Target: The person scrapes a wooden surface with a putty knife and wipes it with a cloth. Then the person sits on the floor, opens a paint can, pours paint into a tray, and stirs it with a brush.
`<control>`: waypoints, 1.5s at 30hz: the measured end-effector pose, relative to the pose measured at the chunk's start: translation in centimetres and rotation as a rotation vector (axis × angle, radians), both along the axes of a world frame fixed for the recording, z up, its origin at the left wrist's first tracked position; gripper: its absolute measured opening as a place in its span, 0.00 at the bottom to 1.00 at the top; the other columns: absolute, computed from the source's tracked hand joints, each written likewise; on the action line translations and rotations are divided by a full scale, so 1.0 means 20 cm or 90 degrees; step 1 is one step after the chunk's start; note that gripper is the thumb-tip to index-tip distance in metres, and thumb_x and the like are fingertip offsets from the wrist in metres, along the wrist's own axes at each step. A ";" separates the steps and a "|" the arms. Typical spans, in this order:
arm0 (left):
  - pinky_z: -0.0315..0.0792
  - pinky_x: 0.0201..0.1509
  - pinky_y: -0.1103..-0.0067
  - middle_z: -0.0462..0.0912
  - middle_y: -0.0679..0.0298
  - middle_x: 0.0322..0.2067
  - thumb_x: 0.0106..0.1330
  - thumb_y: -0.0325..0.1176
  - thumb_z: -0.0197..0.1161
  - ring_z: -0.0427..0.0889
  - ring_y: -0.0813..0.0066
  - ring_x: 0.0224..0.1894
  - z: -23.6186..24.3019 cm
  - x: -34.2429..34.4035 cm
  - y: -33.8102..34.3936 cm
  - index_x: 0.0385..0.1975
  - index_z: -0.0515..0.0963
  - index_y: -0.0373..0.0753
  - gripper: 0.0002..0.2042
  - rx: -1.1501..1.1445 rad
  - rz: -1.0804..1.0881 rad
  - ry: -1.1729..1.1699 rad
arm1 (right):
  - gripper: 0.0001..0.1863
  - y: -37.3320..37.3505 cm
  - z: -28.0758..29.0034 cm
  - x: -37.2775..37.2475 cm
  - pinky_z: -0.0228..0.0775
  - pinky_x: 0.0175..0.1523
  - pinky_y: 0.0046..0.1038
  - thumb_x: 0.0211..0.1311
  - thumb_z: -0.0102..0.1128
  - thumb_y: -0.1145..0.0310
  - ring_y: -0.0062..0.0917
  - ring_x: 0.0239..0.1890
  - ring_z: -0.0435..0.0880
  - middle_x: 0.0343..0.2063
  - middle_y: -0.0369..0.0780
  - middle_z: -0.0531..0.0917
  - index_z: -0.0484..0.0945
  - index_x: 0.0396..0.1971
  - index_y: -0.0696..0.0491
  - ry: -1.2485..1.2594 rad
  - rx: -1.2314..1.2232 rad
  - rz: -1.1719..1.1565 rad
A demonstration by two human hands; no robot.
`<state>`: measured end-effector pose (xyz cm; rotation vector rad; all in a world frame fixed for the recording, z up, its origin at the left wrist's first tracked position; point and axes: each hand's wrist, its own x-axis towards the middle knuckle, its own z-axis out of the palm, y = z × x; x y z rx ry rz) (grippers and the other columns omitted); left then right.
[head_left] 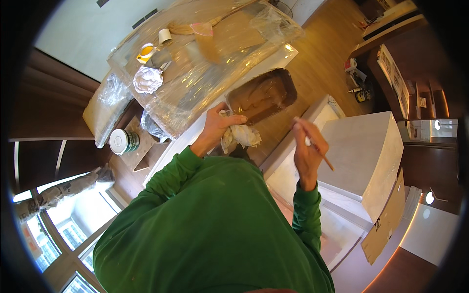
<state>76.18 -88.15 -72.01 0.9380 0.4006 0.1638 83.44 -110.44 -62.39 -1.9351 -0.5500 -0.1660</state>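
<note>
My left hand (217,124) is closed round a crumpled off-white cloth (244,136), which hangs below the thumb. That thumb lies across the near left corner of a dark brown, glossy rectangular tray (263,95); whether the fingers grip the tray from below is hidden. To the right, my right hand (309,149) pinches a thin stick-like tool with a reddish-brown handle (328,162) that juts out past the palm. Its other end points up between thumb and fingertips, too small to make out, and stays apart from the tray.
Ahead is a large surface under clear plastic film (195,83), bearing a yellow-and-white tape roll (146,52), a whitish crumpled bundle (147,79) and a broom-like item (202,36). A lidded bucket (122,142) stands left. White box-like furniture (361,156) is close on the right.
</note>
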 end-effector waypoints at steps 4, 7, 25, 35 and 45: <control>0.80 0.39 0.77 0.83 0.57 0.35 0.52 0.24 0.75 0.83 0.73 0.33 0.01 0.02 -0.02 0.45 0.75 0.28 0.21 -0.009 0.002 0.007 | 0.07 -0.02 0.02 -0.02 0.70 0.38 0.20 0.62 0.62 0.76 0.20 0.32 0.81 0.33 0.41 0.86 0.84 0.38 0.60 -0.004 0.107 0.056; 0.80 0.39 0.76 0.82 0.57 0.36 0.52 0.24 0.75 0.83 0.73 0.33 0.02 0.06 0.00 0.45 0.75 0.28 0.21 -0.007 -0.005 -0.003 | 0.07 0.05 0.00 0.05 0.71 0.38 0.21 0.62 0.61 0.77 0.21 0.33 0.82 0.32 0.41 0.86 0.84 0.37 0.61 0.054 0.126 -0.086; 0.80 0.38 0.77 0.83 0.55 0.33 0.51 0.23 0.74 0.85 0.72 0.33 0.00 0.10 0.08 0.45 0.73 0.27 0.22 -0.020 -0.030 -0.007 | 0.07 0.12 -0.02 0.07 0.69 0.38 0.21 0.64 0.61 0.75 0.20 0.32 0.81 0.32 0.40 0.86 0.84 0.39 0.60 0.042 0.135 -0.061; 0.78 0.33 0.77 0.82 0.58 0.30 0.53 0.28 0.74 0.82 0.74 0.29 0.02 0.17 0.11 0.37 0.77 0.28 0.16 -0.034 -0.009 0.007 | 0.08 -0.06 0.07 -0.02 0.75 0.39 0.24 0.64 0.57 0.79 0.26 0.34 0.85 0.32 0.45 0.85 0.82 0.40 0.63 0.100 0.222 -0.047; 0.77 0.30 0.78 0.81 0.59 0.27 0.53 0.28 0.75 0.82 0.74 0.25 0.13 0.20 0.10 0.34 0.77 0.28 0.15 -0.001 -0.005 0.022 | 0.10 -0.15 0.12 -0.06 0.75 0.38 0.26 0.64 0.55 0.78 0.30 0.34 0.85 0.32 0.47 0.85 0.81 0.41 0.65 0.085 0.212 -0.061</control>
